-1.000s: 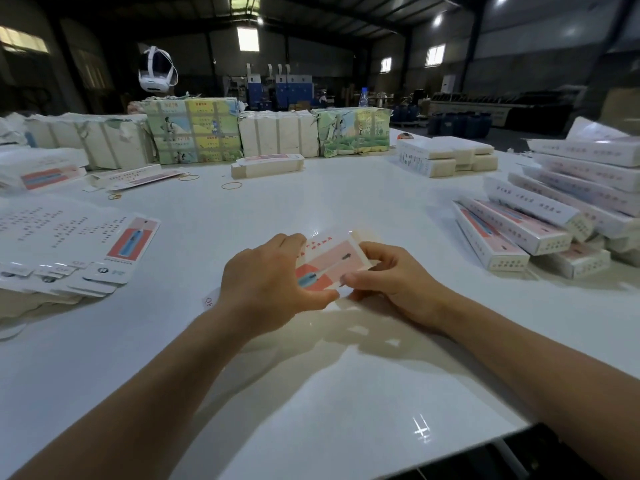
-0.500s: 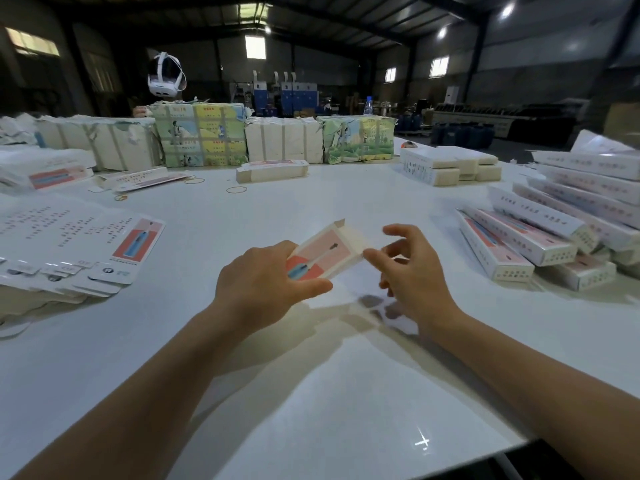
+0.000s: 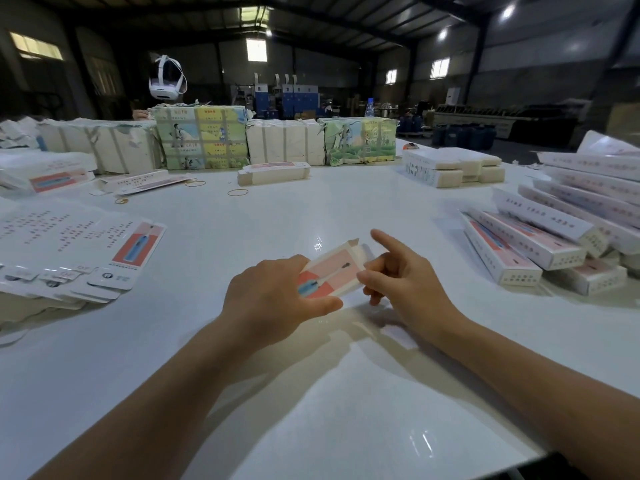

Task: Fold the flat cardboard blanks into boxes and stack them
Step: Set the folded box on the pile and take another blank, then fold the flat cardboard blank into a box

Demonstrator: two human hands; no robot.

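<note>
Item: one partly formed box [image 3: 330,273], pink and red print with a blue figure, held just above the white tabletop [image 3: 311,410] near its middle, tilted, far end flaps standing open.

Left hand [image 3: 277,296] — we see its fingers curled round the near end of the box, thumb pressed along the lower edge.

Right hand [image 3: 403,282] — thumb and bent fingers pinch the box's right edge; the index finger points up and away, free of the card.

Flat blanks [image 3: 79,251] — a fanned pile at the left of the tabletop, printed side up.

Finished boxes [image 3: 554,233] — a slanting stack at the right, long and white.

Also noted: wrapped bundles [image 3: 204,136] along the far edge, one flat bundle of blanks [image 3: 273,173] before them, rubber bands [image 3: 237,192] lying loose nearby.
</note>
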